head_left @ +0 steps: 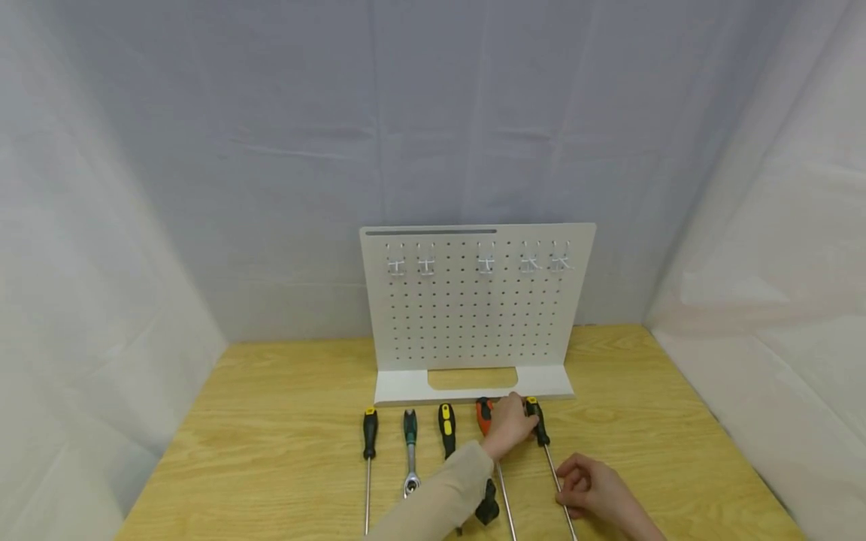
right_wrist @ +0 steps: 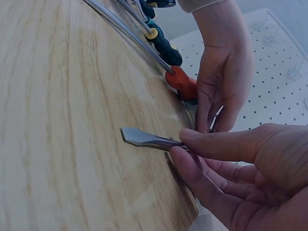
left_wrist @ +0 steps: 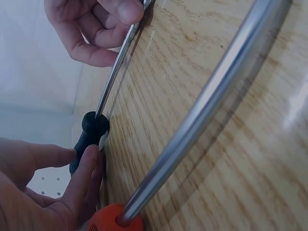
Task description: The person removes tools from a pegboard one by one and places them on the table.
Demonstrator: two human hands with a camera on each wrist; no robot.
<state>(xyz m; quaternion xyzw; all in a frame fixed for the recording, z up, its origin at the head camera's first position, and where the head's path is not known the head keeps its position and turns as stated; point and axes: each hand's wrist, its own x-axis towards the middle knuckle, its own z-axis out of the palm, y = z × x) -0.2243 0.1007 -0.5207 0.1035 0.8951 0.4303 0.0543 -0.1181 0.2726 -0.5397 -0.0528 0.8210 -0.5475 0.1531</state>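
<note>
The rightmost screwdriver (head_left: 539,428) has a black handle with a yellow end and a long metal shaft. My left hand (head_left: 509,427) pinches its handle between thumb and fingers; in the left wrist view the dark handle (left_wrist: 89,134) shows there. Farther down the shaft, close to the tip, my right hand (head_left: 595,492) pinches the metal between thumb and forefinger. The flat blade (right_wrist: 137,136) sticks out past those fingertips in the right wrist view, just over the wood. Beside my left hand lies an orange-handled screwdriver (head_left: 483,413), partly covered by that hand.
A white pegboard (head_left: 473,315) with several clear hooks (head_left: 485,263) stands behind the tools. Left of my hands lie a black-and-yellow-handled tool (head_left: 446,430), a ratchet wrench (head_left: 410,443) and another black screwdriver (head_left: 369,433). White cloth (head_left: 271,188) encloses the wooden table (head_left: 284,451).
</note>
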